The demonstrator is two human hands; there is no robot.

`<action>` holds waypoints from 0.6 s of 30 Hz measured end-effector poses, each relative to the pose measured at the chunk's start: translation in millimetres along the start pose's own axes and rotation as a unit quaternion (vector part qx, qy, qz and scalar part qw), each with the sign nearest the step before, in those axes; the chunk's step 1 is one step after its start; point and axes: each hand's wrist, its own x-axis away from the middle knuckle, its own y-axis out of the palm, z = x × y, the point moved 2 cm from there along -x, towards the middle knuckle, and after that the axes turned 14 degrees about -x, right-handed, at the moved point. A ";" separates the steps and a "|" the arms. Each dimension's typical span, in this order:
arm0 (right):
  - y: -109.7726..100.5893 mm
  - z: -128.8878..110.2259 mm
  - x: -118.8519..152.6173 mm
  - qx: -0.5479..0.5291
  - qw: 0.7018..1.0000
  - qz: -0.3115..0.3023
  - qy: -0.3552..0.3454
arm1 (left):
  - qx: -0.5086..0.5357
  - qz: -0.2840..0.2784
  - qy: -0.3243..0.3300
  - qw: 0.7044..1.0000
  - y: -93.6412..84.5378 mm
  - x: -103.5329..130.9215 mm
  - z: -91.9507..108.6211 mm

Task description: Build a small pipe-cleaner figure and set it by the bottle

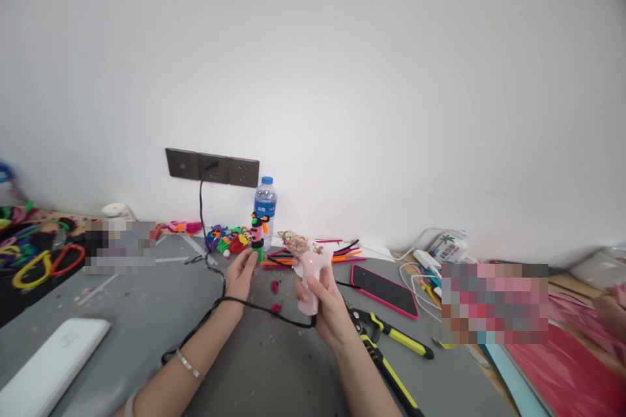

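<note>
My left hand (pixel 239 275) pinches the green lower end of a small pipe-cleaner figure (pixel 257 234), held upright, with pink, black, green and orange parts. My right hand (pixel 323 300) is wrapped round the handle of a pale pink hot glue gun (pixel 308 260), whose small light glows orange. The nozzle points left toward the figure, with a gap between them. From the bottom of the gun's handle a black cord (pixel 259 306) runs left across my left wrist, then up to the wall socket (pixel 212 167).
Behind the figure stands a water bottle (pixel 265 195). Pipe cleaners (pixel 342 259) lie beyond the gun. To the right are a phone (pixel 384 290) and yellow-black pliers (pixel 391 335). A white device (pixel 53 368) and scissors (pixel 49 267) lie left. Another person's hand (pixel 611 313) shows far right.
</note>
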 end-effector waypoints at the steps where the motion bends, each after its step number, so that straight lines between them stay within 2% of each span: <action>1: -0.7 0.5 -0.3 -0.002 1.000 0.001 0.001 | 0.000 0.000 -0.001 1.000 0.0 -0.2 -0.3; 7: -1.9 4.7 -0.6 -0.028 0.999 -0.007 0.015 | 0.002 -0.008 -0.002 1.000 2.6 2.7 2.1; 11: -3.5 10.6 -1.8 -0.024 0.999 0.010 0.022 | 0.006 -0.013 -0.003 1.000 3.9 4.6 4.1; 18: -5.2 18.6 -2.8 -0.013 0.999 0.014 0.032 | 0.011 0.008 -0.014 1.000 2.1 1.0 -1.2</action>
